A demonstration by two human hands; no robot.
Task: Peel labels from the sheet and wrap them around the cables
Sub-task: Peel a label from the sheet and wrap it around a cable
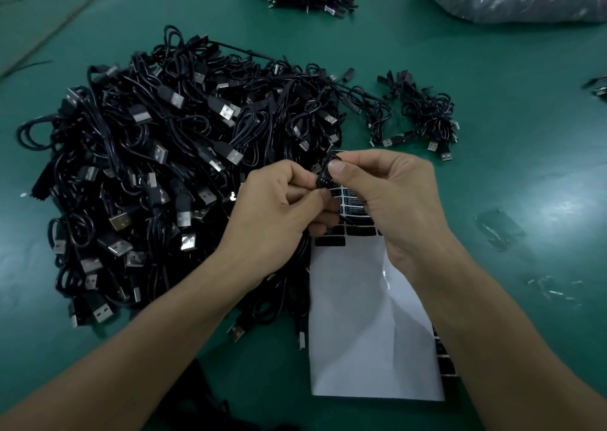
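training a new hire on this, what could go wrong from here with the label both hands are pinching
1. The black label is pinched between the left hand and right hand; in so tight a grip it may fold and stick to itself or the fingertips.
2. The cable being wrapped runs down into the big cable pile, so a tug could snag and skew the wrap.
3. The label sheet lies creased with its corner curling; remaining labels may crease.

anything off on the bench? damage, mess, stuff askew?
Minor things only. The label sheet is creased, its bare backing buckled below the remaining labels. Bits of clear tape or film lie stuck on the green mat to the right, with smaller scraps nearer the front edge. The cable pile is tangled, not damaged as far as visible.
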